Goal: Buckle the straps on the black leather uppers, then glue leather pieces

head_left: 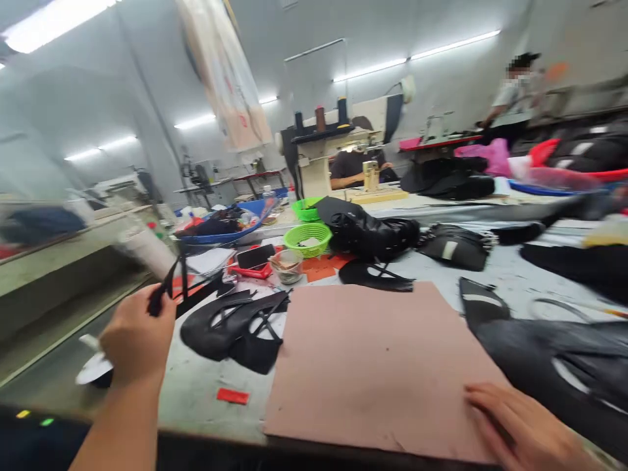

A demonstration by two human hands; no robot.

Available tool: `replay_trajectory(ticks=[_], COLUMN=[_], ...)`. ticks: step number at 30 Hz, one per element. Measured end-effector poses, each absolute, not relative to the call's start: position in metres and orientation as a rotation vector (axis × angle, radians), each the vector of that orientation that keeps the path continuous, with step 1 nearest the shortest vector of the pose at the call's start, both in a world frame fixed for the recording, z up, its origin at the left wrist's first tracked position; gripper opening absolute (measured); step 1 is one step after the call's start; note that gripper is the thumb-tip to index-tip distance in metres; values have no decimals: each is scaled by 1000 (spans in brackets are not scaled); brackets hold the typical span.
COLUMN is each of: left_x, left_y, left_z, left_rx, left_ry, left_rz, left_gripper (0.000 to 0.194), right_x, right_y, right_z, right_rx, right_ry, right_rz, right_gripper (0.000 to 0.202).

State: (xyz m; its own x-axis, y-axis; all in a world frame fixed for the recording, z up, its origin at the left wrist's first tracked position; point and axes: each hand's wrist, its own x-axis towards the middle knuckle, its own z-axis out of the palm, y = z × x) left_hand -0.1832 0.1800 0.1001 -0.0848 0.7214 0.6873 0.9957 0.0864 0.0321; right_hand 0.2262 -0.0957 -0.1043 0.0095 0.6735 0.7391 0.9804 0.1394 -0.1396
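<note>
Pinched together, the grip of the left hand (140,337) has hold of a black strip (157,297), partly swallowed by the fist, its far end lost in blur. Half behind that wrist sits a white thing (93,369), too covered to name. Next along the counter (196,396) lie black cut-out pieces (230,327), overlapping so that I can't count them, with a red tag (233,396) nearer the edge. Then comes a pinkish board (383,366); beyond it a sewing machine (314,173) hides most of a worker (343,180). On the board's right side rests the right hand (530,428), fingers laid out, grip slack; I can't see under its palm. Past it, dark material (534,343) runs out of sight.
</note>
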Motion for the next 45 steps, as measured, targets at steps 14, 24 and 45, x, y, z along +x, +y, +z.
replay_trajectory(ticks=[14, 24, 45], left_x=[30, 36, 48], left_y=[36, 75, 77], left_z=[-22, -40, -31], left_rx=[-3093, -2804, -2998], left_ry=[-644, -906, -875], left_rz=[-398, -379, 256], left_gripper=[23, 27, 48], right_x=[222, 180, 191], right_y=[-91, -7, -66], right_z=[-64, -45, -44], right_rx=[-1664, -1568, -1880], right_ry=[-1372, -2096, -1768], right_rz=[-213, 31, 195], right_gripper=[18, 24, 20])
